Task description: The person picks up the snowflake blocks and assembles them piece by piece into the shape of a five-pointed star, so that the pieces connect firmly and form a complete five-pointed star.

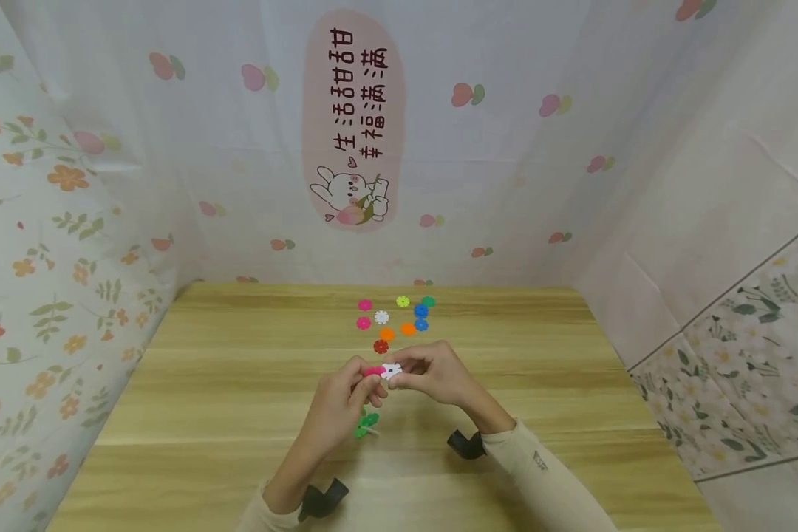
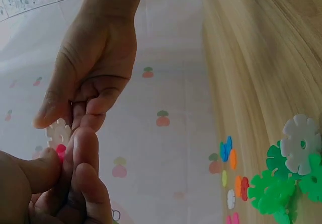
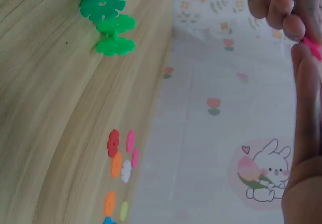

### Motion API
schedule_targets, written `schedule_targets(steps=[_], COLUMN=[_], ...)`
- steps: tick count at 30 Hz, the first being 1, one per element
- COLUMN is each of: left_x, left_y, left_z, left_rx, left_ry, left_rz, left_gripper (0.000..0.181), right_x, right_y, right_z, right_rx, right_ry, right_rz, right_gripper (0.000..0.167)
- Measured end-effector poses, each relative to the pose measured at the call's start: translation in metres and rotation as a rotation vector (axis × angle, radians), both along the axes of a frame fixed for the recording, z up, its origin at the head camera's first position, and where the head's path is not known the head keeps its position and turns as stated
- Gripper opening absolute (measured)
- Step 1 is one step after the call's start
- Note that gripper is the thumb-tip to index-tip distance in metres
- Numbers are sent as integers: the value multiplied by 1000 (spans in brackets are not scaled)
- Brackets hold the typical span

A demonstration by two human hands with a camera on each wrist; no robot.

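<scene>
In the head view, my left hand (image 1: 342, 403) pinches a pink notched plastic disc (image 1: 374, 371) between thumb and fingers. My right hand (image 1: 442, 373) grips the edge of a white notched disc (image 1: 391, 371) that meets the pink one. Both discs are held above the table, mostly covered by fingers in the left wrist view, where only part of the white disc (image 2: 58, 132) and a bit of pink (image 2: 61, 152) show. Below the left hand stands a joined cluster of green discs (image 1: 366, 423), with a white disc (image 2: 301, 144) attached, seen larger in the left wrist view.
Loose discs lie farther back on the wooden table (image 1: 239, 384): red (image 1: 381, 346), orange (image 1: 408, 329), blue (image 1: 421, 311), yellow (image 1: 403, 301), green (image 1: 428, 301), white (image 1: 382, 317) and pink (image 1: 363, 323). Patterned cloth (image 1: 505, 185) hangs behind and at the sides.
</scene>
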State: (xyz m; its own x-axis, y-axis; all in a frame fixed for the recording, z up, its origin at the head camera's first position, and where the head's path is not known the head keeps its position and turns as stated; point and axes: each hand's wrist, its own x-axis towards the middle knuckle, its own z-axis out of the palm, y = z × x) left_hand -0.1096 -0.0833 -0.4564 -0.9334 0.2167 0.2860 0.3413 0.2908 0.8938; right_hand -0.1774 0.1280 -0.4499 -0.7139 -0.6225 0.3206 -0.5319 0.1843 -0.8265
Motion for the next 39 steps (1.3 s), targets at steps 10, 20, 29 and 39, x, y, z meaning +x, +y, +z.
schedule_targets(steps=[10, 20, 29, 39], left_x=[-1, 7, 5, 5], left_y=[-18, -17, -17, -16], left_z=[-5, -11, -12, -7], left_rx=[167, 240, 230, 199], left_ry=[-151, -193, -196, -213], left_rz=[187, 145, 132, 116], left_gripper=[6, 6, 5, 8], right_x=[-66, -107, -112, -118], right_y=[12, 21, 12, 4], right_z=[-35, -97, -106, -105], right_rx=[-125, 20, 125, 246], right_ry=[-234, -497, -488, -354], right_rz=[-334, -486, -588, -604], right_gripper=[32, 44, 47, 35])
